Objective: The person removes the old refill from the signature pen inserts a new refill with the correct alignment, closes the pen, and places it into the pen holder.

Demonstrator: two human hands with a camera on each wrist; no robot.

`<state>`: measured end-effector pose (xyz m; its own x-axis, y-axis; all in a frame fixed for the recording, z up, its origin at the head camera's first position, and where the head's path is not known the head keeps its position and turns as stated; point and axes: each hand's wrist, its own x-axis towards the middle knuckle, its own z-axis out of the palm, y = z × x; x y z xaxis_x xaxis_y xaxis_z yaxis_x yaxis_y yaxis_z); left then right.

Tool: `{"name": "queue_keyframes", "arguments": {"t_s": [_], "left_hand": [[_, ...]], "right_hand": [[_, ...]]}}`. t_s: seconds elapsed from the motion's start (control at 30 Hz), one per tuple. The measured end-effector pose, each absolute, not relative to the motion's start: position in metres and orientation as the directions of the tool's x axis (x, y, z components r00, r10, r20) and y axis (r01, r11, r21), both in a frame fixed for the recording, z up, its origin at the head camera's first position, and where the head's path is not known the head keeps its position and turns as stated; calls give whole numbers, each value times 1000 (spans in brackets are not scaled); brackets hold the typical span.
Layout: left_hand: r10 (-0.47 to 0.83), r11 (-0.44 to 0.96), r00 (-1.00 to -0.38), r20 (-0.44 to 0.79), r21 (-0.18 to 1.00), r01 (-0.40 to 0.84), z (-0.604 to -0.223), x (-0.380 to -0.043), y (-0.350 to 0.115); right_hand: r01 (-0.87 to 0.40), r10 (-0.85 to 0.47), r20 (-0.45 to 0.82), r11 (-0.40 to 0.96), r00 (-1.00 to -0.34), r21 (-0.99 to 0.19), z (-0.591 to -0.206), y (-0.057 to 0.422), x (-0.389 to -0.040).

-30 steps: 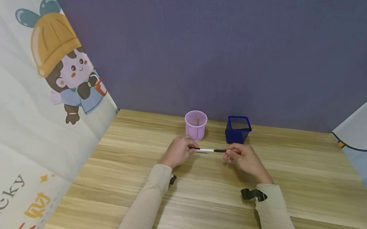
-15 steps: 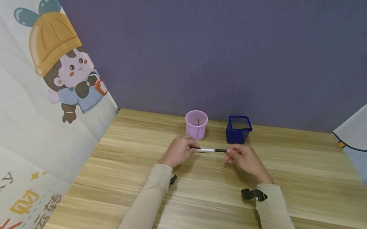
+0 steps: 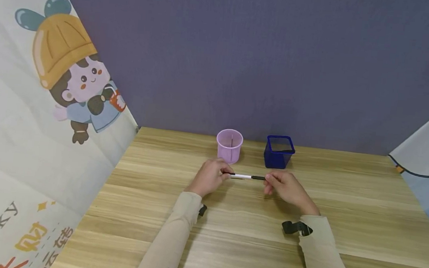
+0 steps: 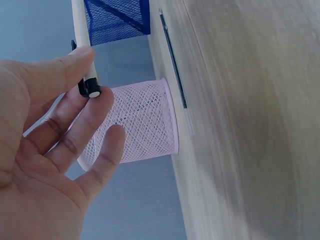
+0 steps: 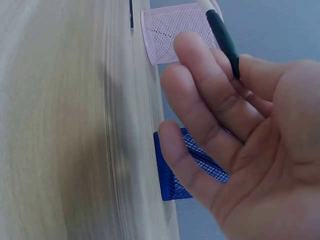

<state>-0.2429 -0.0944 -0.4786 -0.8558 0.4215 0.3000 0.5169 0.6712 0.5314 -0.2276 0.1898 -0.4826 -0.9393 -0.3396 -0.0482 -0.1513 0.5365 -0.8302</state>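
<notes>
Pinching opposite ends of a slim pen with a white barrel and a black section, the left hand and right hand held it roughly level, clear of the pale wood-grain worktop. The left grip was closed on the clip end between thumb and fingertips; its lower fingers stood apart from the barrel. The right grip had the tip of the black section between thumb and finger, its remaining fingers loosely bent and holding nothing. Just behind the hands stood a round pink mesh cup and, to its right, a square dark-blue mesh cup. A thin, partly clear refill with a dark core lay on the worktop in front of the pink cup, below the pen.

Both holds looked light and short, so a sudden pull or twist could have made the pen slip from one side; were the black section to come free abruptly, small inner parts might have scattered. A dropped pen, or a careless low finger, could have set the refill rolling, and a hand jerked forward might have tipped a cup.
</notes>
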Motion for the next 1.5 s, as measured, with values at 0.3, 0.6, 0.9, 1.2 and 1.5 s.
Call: {"name": "queue_keyframes", "arguments": {"t_s": [0.3,0.6,0.9,1.2,1.5], "left_hand": [[432,657,-848,307,537,529,-478,-242,-94],[434,652,-847,308,541,531,-479,-241,-94],[420,665,-861,286,549,506,-476,-241,-95],[389,674,-875,288,559,483,-474,-241,-100],[393,671,-875,282,563,483,-474,-241,-99]], "right_hand": [[-176,-350,-54,592,-935,-786,-482,190,-225],[-168,-344,-59,594,-937,-787,-483,190,-225],[-154,-315,-27,535,-949,-831,-480,190,-226],[-195,-318,34,489,-948,-850,-477,192,-226],[-218,-319,54,508,-946,-833,-478,193,-225]]}}
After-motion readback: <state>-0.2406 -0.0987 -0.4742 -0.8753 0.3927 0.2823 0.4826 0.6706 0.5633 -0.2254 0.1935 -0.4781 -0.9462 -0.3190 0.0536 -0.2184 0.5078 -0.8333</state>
